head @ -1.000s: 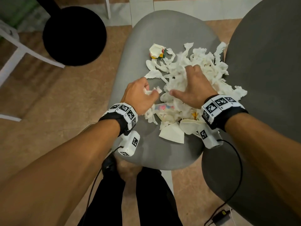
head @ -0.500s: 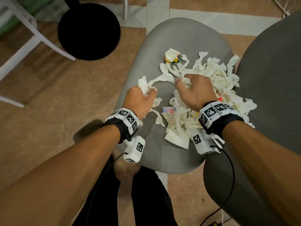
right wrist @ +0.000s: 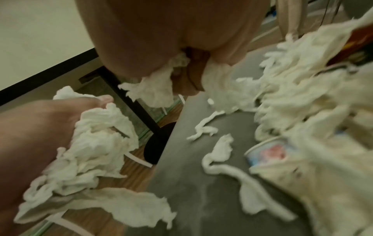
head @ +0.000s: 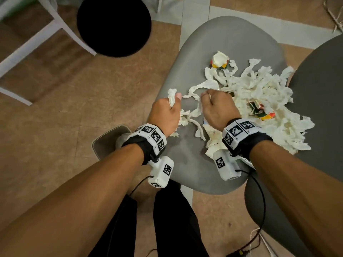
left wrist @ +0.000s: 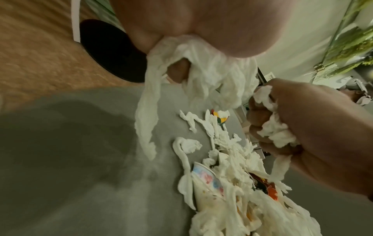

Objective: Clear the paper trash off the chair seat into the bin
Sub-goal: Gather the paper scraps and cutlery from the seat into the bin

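A heap of torn white paper strips [head: 263, 101] covers the right half of the grey chair seat [head: 228, 43]. Crumpled coloured wrappers [head: 220, 61] and a printed paper cup [left wrist: 207, 177] lie among them. My left hand [head: 166, 113] is lifted at the seat's left edge and grips a wad of strips [left wrist: 201, 70], with tails hanging down. My right hand [head: 217, 106] grips another bunch of strips [right wrist: 159, 86] at the heap's left side. A small grey bin [head: 109, 140] stands on the floor below my left wrist, partly hidden by the arm.
A second dark grey chair seat [head: 319, 89] adjoins on the right. A round black stool base [head: 114, 25] and white furniture legs [head: 37, 39] stand on the brown floor at the far left. My legs in black trousers [head: 167, 229] are below the seat's near edge.
Both hands have closed on bunches of strips and lifted them off the heap toward the seat's left side. The bin has come into view under my left wrist.
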